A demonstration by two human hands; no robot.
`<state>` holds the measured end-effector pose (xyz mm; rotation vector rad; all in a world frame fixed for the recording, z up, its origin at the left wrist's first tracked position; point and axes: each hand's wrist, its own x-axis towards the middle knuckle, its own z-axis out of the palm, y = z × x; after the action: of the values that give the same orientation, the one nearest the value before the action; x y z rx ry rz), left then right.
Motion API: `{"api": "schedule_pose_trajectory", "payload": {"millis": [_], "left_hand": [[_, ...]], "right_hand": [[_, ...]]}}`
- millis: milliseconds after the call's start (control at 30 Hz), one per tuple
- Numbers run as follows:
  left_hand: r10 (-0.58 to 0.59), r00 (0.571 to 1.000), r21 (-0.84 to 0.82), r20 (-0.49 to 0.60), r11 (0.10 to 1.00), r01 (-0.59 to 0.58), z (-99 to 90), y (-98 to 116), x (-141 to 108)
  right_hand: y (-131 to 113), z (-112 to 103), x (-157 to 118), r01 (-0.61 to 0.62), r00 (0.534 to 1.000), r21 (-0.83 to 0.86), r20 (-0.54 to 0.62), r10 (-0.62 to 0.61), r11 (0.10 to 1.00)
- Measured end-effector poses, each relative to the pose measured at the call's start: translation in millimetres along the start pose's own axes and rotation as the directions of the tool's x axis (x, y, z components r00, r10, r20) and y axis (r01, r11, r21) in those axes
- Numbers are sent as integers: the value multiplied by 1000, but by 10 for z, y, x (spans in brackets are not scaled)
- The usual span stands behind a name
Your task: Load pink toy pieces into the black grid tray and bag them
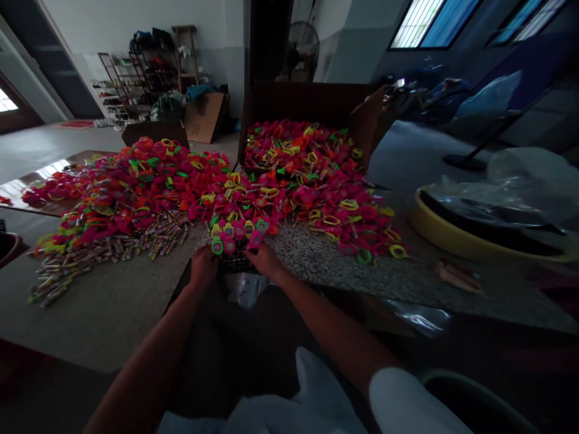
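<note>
Pink, yellow and green toy watches (238,229) stand in two short rows on a black gridded tray (233,262) at the table's front edge. My left hand (204,265) is at the tray's left side, close to a green toy watch (217,245). Its fingers are curled, and what they hold, if anything, is hidden. At the right end of the front row, my right hand (263,260) pinches a pink toy watch (255,240). Below the tray lies a clear plastic bag (246,288).
Toy watches in a large heap (154,175) spread behind the tray and spill from a cardboard box (371,126). Thin patterned sticks (122,244) lie front left on the speckled tabletop (294,247). A yellow basin (434,232) with plastic bags stands at right.
</note>
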<state>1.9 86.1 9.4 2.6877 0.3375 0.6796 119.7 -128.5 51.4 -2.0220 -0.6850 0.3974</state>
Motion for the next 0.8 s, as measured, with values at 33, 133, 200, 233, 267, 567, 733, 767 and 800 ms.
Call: {"api": "schedule_pose_trajectory", "payload": {"millis": [33, 133, 200, 233, 267, 567, 733, 767, 800], "left_hand": [[0, 1000, -2, 3, 1000, 0, 1, -3, 0], [-5, 1000, -3, 12, 1000, 5, 3, -7, 1], [-10, 1000, -4, 16, 1000, 10, 2, -5, 2], [-11, 1000, -4, 18, 1000, 11, 0, -2, 3], [-11, 1000, -5, 20, 1000, 11, -4, 2, 4], [-8, 999, -18, 38, 1000, 9, -35, 35, 17], [-10, 999, -19, 48, 1000, 11, -31, 35, 17], [-10, 999, -19, 49, 1000, 11, -31, 35, 18], [-11, 999, -18, 49, 1000, 11, -32, 34, 20]], "right_hand": [[-7, 42, 35, 11, 1000, -62, -10, -12, 998], [-21, 113, 109, 89, 996, -224, -9, -94, 971], [-33, 132, 137, 151, 988, -271, 23, -151, 951], [-41, 139, 148, 181, 984, -277, 42, -176, 944], [-49, 146, 159, 202, 979, -278, 57, -194, 939], [-62, 218, 233, 252, 968, -290, 97, -234, 923], [-79, 222, 209, 240, 971, -282, 76, -228, 929], [-87, 225, 209, 231, 973, -289, 75, -218, 929], [-95, 229, 212, 219, 976, -294, 73, -207, 930]]}}
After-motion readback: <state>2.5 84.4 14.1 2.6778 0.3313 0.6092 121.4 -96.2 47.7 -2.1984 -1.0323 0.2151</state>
